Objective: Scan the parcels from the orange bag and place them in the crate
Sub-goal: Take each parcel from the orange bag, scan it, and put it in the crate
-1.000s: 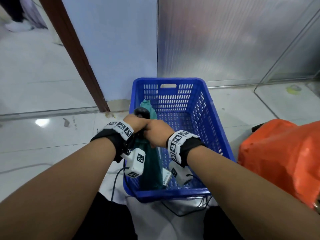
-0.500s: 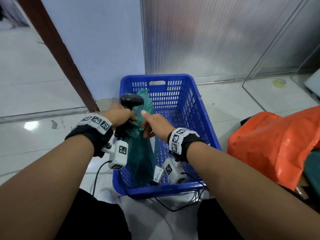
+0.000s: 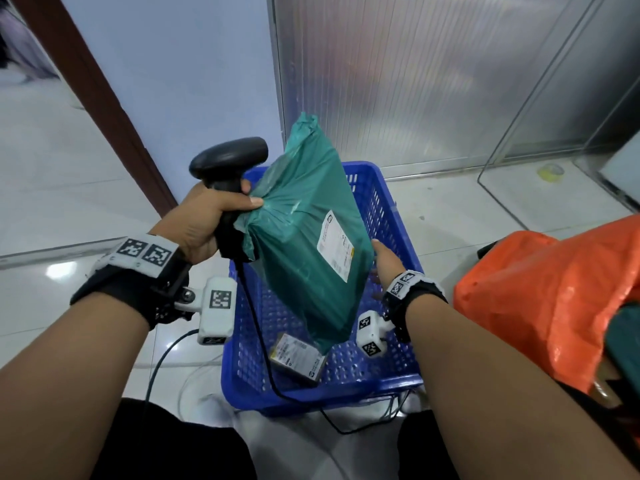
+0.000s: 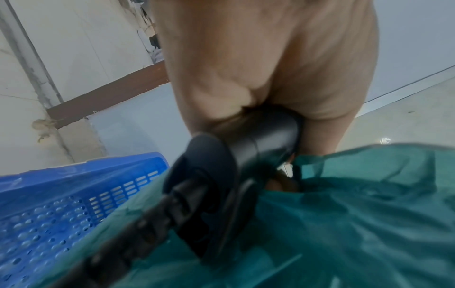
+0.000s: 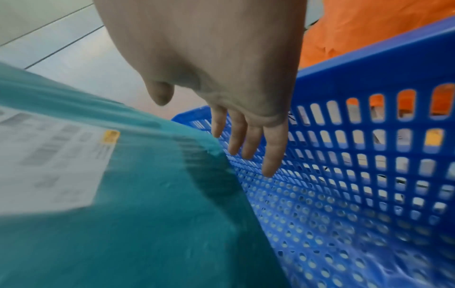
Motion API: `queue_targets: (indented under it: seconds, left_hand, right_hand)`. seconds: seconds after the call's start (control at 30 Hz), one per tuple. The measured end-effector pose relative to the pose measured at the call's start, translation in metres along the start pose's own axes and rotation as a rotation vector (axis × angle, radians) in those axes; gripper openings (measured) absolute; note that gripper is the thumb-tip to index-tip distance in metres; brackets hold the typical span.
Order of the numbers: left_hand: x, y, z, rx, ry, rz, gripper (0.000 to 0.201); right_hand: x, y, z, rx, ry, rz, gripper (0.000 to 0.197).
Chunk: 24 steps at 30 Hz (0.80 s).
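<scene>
Here, head view: left hand (image 3: 204, 220) wraps the handle of a black barcode scanner (image 3: 228, 159) and, in the same grip, pinches a gathered corner of a teal parcel (image 3: 304, 230) under the thumb. Scanner head points away from the person; its black cable (image 3: 256, 327) drops over the near part of the blue crate (image 3: 391, 382) and trails onto the floor (image 3: 450, 209). Left wrist view confirms fingers curled round the scanner handle (image 4: 265, 132) with teal film (image 4: 357, 204) bunched against it.

Teal parcel hangs tilted above the crate, upper end high over the far rim, lower end down inside near the crate bottom. White shipping label (image 3: 334, 245) faces up and right; print too small to read.

Right hand (image 3: 386, 261) sits at the parcel's right edge, inside the crate. Right wrist view: fingers (image 5: 248, 140) straight and spread, grip apart, holding nothing, just beside the teal edge (image 5: 147, 194); contact cannot be told. Crate wall (image 5: 369, 136) stands close behind the fingers.

A small grey labelled packet (image 3: 298, 358) lies on the crate bottom, near corner. Orange bag (image 3: 540, 306) sits on the floor right of the crate, something dark teal showing at its mouth.
</scene>
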<state>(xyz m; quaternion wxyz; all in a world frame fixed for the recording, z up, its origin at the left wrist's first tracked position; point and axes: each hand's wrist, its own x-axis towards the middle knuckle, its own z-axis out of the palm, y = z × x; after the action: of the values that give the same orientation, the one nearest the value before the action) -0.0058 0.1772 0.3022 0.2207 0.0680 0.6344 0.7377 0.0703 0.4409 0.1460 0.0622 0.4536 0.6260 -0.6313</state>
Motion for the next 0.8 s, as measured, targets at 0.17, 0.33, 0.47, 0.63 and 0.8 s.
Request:
queue_targets:
  seconds: [0.17,0.33,0.47,0.63,0.8]
  left_hand:
    - [0.000,-0.003,0.002,0.003,-0.012,-0.013,0.029]
    - [0.003,-0.005,0.013,0.100,-0.023,-0.034,0.029]
    - [0.003,-0.009,0.027,0.202,-0.018,-0.044,0.028]
    - [0.001,-0.007,0.034,0.233,-0.018,-0.030,0.026]
    - [-0.002,0.005,0.042,0.110,-0.091,-0.034,0.027]
  right_hand:
    - [-0.025,0.009,0.002,-0.052,-0.135,0.149,0.062]
    - [-0.034,0.004,0.017,-0.133,-0.191,0.160,0.054]
    - [-0.036,0.007,0.031,-0.262,-0.219,0.095,0.038]
    - [-0.023,0.008,0.043,-0.418,-0.246,-0.023,0.046]
    - [-0.008,0.022,0.037,-0.349,-0.156,0.026,0.048]
